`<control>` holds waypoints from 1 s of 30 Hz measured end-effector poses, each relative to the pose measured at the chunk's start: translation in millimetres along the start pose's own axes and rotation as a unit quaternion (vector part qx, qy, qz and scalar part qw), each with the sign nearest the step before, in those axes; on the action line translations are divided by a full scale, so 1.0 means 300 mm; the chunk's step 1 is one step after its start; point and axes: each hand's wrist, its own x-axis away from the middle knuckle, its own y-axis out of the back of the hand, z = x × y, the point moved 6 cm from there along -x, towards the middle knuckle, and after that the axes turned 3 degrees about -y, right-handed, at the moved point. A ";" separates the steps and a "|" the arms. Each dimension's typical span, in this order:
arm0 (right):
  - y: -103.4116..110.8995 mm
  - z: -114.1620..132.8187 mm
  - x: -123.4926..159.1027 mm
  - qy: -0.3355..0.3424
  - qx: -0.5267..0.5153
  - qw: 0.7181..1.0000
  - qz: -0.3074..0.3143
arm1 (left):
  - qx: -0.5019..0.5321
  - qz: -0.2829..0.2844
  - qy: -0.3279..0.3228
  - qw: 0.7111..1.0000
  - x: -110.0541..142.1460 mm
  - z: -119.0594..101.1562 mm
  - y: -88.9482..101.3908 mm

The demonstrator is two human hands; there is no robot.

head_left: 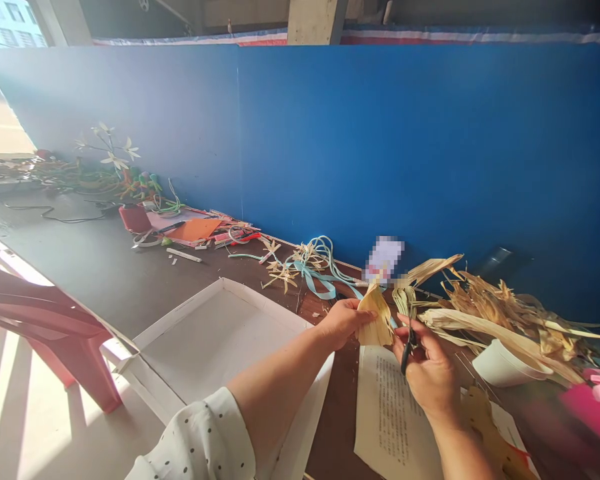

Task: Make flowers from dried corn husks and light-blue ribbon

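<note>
White paper (380, 407) with rows of print lies flat below the fingers. Right-hand (430, 373) fingers curl round black scissors (406, 359). Left-hand (344, 323) fingers pinch a thin, dry, yellow husk (375, 315) – it's curved, its long way running away, narrow end far. Right of the fingers, a smooth, tilted cup (505, 365) sits by crinkly leaves (490, 300). Past everything – a flat blue board (405, 147).

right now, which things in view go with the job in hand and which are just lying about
In the job:
husk, in the left hand
scissors, in the right hand
husk pile, likely its supply

Seemingly just lying about:
orange paper
cup
printed sheet
tray
</note>
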 end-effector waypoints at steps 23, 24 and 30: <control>-0.024 -0.009 -0.002 -0.149 -0.156 0.973 0.080 | 0.052 0.042 0.028 0.997 0.018 -0.018 -0.032; -0.027 -0.011 -0.001 -0.153 -0.154 0.973 0.082 | 0.052 0.034 0.024 0.998 0.017 -0.019 -0.031; -0.041 -0.004 -0.003 -0.153 -0.155 0.972 0.086 | 0.040 -0.005 0.001 0.999 0.022 -0.027 -0.037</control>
